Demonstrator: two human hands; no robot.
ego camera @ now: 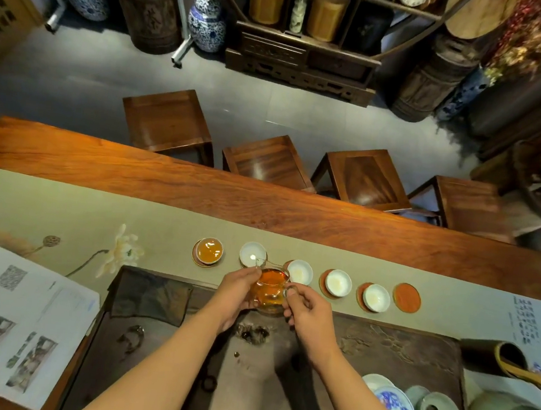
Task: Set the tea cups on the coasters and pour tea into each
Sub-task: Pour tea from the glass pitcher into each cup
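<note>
Glass pitcher [269, 290] of amber tea, held over the far edge of the dark tea tray [381, 344], spout aimed away from the body at the second cup [253, 254]. Right hand [307, 307] pinching the handle, fingers curled round it; left hand [238, 289] cupping the pitcher's left wall, fingers curved on the glass. Spout tip just at the near rim of that cup, so next move looks like a forward tilt only, no travel. First cup [209, 251], far left, already full. Second cup and three more to the right look empty, each on a coaster on the worktop [161, 224]. One bare red coaster [406, 298] at the right end, no cup. Pour axis: front-back, right hand steering.
</note>
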